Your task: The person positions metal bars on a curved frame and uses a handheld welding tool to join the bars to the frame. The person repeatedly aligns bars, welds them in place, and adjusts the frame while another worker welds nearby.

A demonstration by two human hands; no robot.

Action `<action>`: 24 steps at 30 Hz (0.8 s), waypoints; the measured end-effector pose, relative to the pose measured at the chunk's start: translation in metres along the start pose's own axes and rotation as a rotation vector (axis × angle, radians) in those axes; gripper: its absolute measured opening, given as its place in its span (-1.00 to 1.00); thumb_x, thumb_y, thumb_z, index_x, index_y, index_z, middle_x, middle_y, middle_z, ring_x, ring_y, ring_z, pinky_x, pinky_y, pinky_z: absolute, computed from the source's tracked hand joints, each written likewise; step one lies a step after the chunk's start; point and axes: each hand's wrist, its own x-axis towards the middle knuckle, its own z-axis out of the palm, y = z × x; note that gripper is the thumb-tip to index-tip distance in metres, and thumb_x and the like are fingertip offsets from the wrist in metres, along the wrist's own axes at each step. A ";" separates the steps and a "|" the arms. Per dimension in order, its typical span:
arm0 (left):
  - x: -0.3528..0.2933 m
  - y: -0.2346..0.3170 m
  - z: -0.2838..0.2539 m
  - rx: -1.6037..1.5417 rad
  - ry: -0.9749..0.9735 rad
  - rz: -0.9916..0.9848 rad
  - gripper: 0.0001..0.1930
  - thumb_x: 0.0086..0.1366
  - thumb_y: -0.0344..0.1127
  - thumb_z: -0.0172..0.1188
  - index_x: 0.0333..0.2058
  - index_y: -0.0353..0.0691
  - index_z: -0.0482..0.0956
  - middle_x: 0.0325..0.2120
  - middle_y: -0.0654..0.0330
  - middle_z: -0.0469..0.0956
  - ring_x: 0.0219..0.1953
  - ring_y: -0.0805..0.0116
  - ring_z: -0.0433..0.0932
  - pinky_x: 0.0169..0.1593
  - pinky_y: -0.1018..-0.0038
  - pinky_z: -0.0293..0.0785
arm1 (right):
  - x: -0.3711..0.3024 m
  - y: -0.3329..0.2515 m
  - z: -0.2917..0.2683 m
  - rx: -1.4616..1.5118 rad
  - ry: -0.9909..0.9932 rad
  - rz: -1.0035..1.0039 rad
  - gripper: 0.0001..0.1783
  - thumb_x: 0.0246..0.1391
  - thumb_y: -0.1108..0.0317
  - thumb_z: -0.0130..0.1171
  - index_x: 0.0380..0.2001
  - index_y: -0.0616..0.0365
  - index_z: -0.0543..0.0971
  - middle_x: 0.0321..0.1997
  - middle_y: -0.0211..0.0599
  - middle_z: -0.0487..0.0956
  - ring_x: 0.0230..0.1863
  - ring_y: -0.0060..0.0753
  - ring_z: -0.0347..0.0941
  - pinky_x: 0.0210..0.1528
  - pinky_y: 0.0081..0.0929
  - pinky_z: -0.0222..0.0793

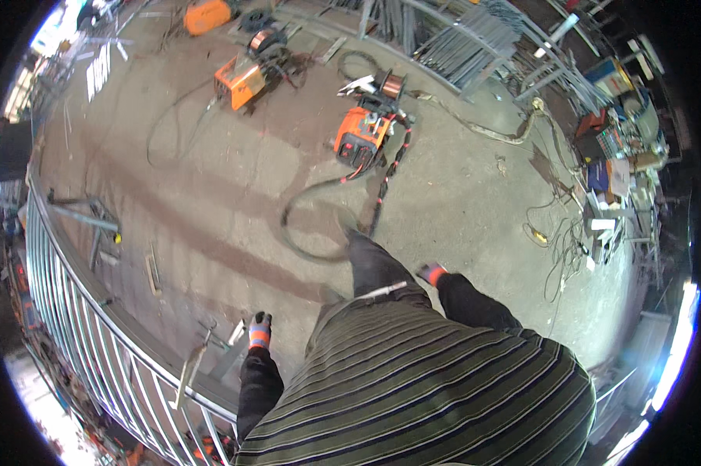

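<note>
Both my hands wear grey work gloves with orange cuffs, and both hang beside my body. My left hand has its dark-tipped fingers a little apart, with nothing in them. Closest to it are a short pale metal piece and the metal railing frame on my left. On the other side, my right hand is over the bare floor, its fingers loosely extended and small in view; I see nothing in it. A hose-like cable loops on the floor ahead of my legs.
An orange welding machine with a wire spool stands ahead, cables trailing. Another orange machine is farther left. Metal bars are stacked at the back right. Thin cords lie right, near a cluttered bench.
</note>
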 end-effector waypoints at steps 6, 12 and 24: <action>0.005 0.014 0.056 0.136 -0.159 -0.108 -0.55 0.34 -0.14 0.34 0.14 -0.16 0.56 -0.48 0.24 0.61 -0.54 0.46 0.45 -0.46 0.44 0.38 | -0.152 0.081 0.125 0.251 -0.124 0.388 -0.51 0.30 -0.12 0.03 -0.37 0.04 0.70 -0.41 -0.24 0.71 -0.38 -0.19 0.63 -0.26 -0.19 0.48; 0.021 0.088 0.182 0.995 -0.756 0.147 -0.48 0.34 0.15 0.20 0.02 -0.17 0.61 -0.21 -0.05 0.71 -0.15 0.01 0.67 -0.07 0.11 0.53 | -0.203 0.065 0.207 0.736 0.095 0.807 -0.62 0.32 0.06 0.01 -0.28 0.01 0.74 -0.41 -0.30 0.72 -0.37 -0.29 0.63 -0.28 -0.23 0.45; 0.075 0.368 0.564 1.415 -0.800 0.745 -0.61 0.34 -0.02 0.25 0.02 -0.10 0.62 -0.08 0.05 0.70 0.00 0.03 0.63 0.06 0.23 0.52 | -0.197 0.188 0.280 1.925 0.396 1.077 -0.66 0.24 0.11 0.29 -0.20 0.19 0.72 -0.37 -0.25 0.71 -0.44 -0.34 0.56 -0.42 -0.32 0.44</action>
